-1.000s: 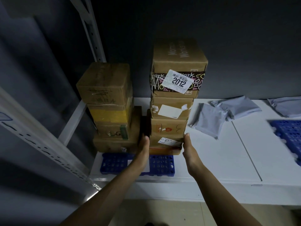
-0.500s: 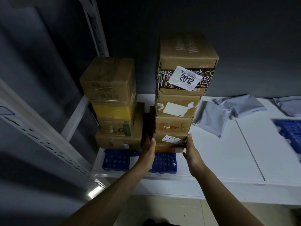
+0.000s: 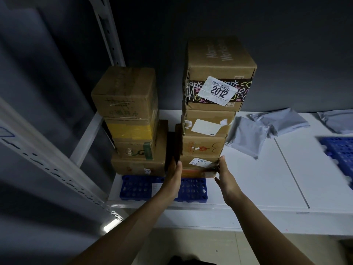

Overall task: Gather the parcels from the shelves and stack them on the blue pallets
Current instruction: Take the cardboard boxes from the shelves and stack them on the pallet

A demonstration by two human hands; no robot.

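Two stacks of cardboard parcels stand side by side on a blue pallet (image 3: 137, 188) at the front left corner of the white shelf (image 3: 257, 178). The right stack (image 3: 208, 121) is the taller one, at least four boxes high. Its top box (image 3: 219, 60) carries a white label (image 3: 217, 90) with the number 2012 over a band of dark patterned tape. The left stack (image 3: 131, 119) is lower, and its second box from the top has yellow tape. Between the stacks a dark flat parcel (image 3: 172, 144) stands on edge, close against the right stack.

The person reaches forward with both arms. The left hand (image 3: 173, 175) is flat with fingers pointing up, pressed on the left side of the right stack at its bottom; its fingertips are hidden in the gap. The right hand (image 3: 224, 178) is flat too, its straight fingers laid on the right side of the bottom box (image 3: 196, 167). Neither hand curls round anything. The bottom box sits on the pallet between the two palms.

Further right, toward the back edge of the shelf, lie two grey mailer bags (image 3: 246, 136), one touching the other, and a third grey bag (image 3: 336, 121) is at the right edge. A second blue pallet (image 3: 338, 150), blurred, is also there. A white perforated post (image 3: 108, 35) rises behind the left stack.
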